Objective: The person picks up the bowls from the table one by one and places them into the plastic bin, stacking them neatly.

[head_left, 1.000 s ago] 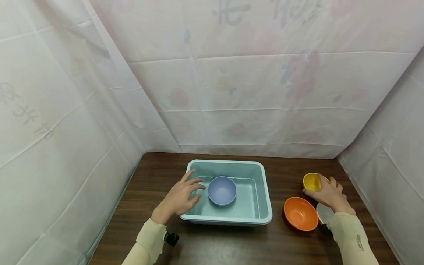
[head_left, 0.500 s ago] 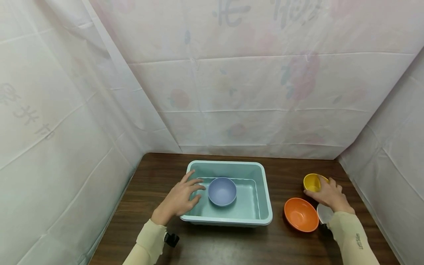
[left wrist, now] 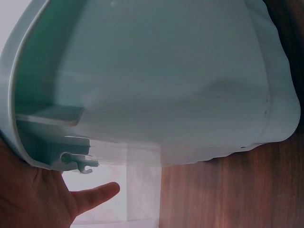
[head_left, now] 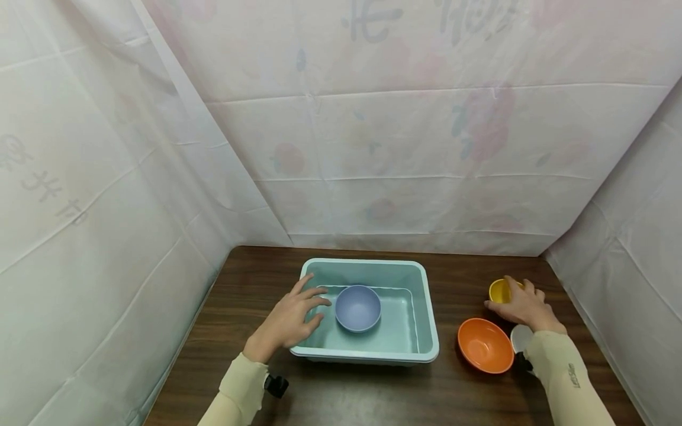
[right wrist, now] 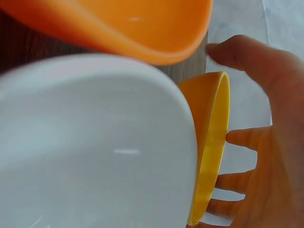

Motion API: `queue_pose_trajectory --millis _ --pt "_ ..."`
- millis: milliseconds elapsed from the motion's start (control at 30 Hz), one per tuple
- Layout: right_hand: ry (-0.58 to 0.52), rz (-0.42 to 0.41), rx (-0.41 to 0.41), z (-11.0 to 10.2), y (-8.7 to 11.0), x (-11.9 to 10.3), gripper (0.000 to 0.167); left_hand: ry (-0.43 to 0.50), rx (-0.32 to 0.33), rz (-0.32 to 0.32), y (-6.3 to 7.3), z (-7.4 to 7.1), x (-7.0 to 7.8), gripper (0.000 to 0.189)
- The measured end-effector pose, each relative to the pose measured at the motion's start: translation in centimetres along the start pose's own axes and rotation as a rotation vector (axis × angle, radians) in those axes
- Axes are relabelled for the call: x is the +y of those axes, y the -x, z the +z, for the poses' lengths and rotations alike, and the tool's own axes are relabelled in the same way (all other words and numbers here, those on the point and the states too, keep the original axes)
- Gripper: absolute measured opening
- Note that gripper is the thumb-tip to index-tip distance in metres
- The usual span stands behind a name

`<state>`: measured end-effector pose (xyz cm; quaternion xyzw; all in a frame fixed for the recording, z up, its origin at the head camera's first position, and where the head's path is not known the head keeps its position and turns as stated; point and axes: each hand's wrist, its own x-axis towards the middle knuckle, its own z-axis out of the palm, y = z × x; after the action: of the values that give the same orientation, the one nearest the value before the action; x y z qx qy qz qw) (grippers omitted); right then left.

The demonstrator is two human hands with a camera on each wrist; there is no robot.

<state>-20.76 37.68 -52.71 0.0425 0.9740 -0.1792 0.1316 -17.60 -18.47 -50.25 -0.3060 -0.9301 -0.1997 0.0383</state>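
My left hand [head_left: 288,317] hangs with spread fingers over the left rim of a light teal plastic basin [head_left: 396,355]. A lavender bowl [head_left: 357,308] sits inside that basin. In the left wrist view, the thumb points out below the basin's rim [left wrist: 8,85]. My right hand [head_left: 524,306] is over a yellow bowl [head_left: 498,291] at the right, covering part of it. The right wrist view has its fingertips around the yellow bowl's rim [right wrist: 216,142], while the thumb [right wrist: 237,52] stands apart from it.
An orange bowl [head_left: 485,346] stands on the dark wooden table [head_left: 240,284] in front of the yellow one. Beside it a white bowl [head_left: 520,337] is partly hidden by my right forearm. White printed sheeting [head_left: 389,148] encloses the table's back and sides.
My right hand has shifted slightly back and to the left over the yellow bowl. The left hand and basin stay in place.
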Motion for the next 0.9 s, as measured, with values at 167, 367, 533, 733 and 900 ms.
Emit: queue_pose_trajectory --millis 167,367,533,733,900 --pt "0.003 0.009 -0.016 -0.11 -0.17 -0.12 0.107 -0.001 -0.002 -0.003 0.01 0.03 0.02 0.027" --pt "0.025 0.008 -0.026 -0.35 -0.41 -0.23 0.102 -0.005 -0.003 -0.007 0.04 0.04 0.01 0.027" --pt "0.040 -0.002 -0.032 -0.60 -0.45 -0.45 0.099 -0.020 -0.005 -0.010 0.01 0.05 0.00 0.027" --pt "0.053 -0.014 -0.030 -0.74 -0.49 -0.76 0.097 -0.025 -0.010 -0.013 -0.02 -0.03 0.05 0.026" --pt "0.058 -0.020 -0.018 -0.58 -0.45 -0.90 0.096 -0.022 -0.014 -0.016 -0.05 -0.07 0.04 0.027"
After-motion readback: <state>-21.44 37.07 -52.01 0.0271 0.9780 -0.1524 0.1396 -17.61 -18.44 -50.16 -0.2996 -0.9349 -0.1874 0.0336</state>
